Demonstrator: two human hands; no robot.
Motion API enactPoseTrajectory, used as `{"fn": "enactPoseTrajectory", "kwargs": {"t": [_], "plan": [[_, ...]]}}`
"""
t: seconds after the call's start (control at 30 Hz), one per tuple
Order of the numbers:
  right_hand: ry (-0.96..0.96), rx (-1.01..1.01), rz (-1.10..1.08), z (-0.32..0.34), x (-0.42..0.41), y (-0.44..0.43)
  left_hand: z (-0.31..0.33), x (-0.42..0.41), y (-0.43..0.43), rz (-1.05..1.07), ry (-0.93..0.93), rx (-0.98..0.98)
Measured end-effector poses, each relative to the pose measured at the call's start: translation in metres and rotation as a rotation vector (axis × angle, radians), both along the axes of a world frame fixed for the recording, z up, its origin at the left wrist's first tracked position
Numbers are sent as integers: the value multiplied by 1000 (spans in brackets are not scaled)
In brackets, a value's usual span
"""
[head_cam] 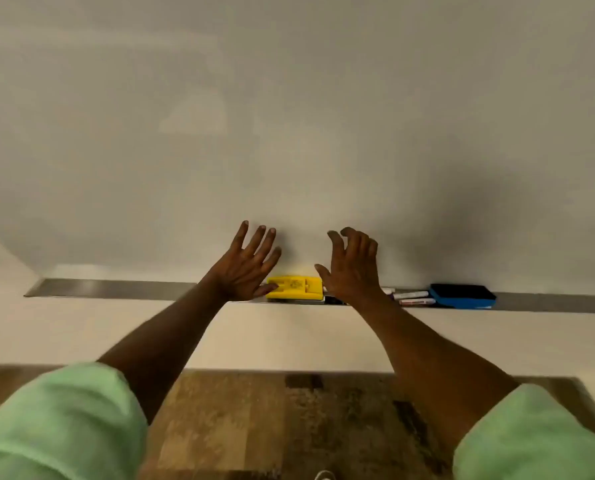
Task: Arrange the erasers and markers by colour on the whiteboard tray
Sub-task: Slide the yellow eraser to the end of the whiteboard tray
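- Empty left hand (246, 268) spread, empty right hand (353, 268) loosely curled, over the tray (116, 289)
- There yellow eraser (294, 288), markers (412, 298), blue eraser (462, 296) run left to right; marker colour order unclear

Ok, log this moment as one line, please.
left hand open | right hand open, fingers loosely curled, holding nothing | yellow eraser, markers, blue eraser lie on tray
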State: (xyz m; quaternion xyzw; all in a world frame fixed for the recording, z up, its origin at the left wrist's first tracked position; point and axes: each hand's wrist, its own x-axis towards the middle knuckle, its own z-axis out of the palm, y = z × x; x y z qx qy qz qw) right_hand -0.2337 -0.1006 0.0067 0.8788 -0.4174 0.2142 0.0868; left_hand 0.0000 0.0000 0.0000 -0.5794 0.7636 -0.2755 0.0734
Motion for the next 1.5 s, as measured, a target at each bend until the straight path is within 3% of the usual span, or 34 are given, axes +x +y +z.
{"fn": "enactPoseTrajectory", "kwargs": {"t": [0.33,0.67,0.93,1.27,1.5], "plan": [[98,263,152,-89,5,15,-81,-15,3,210,73,230],[119,327,32,-129,12,8,-107,-30,-15,471,233,159],[139,355,-55,-147,25,1,-134,-31,-17,472,285,140],[-89,227,8,-153,28,0,-131,-31,-11,573,384,27],[-206,213,168,-128,78,32,-115,26,33,674,461,-8]]}}
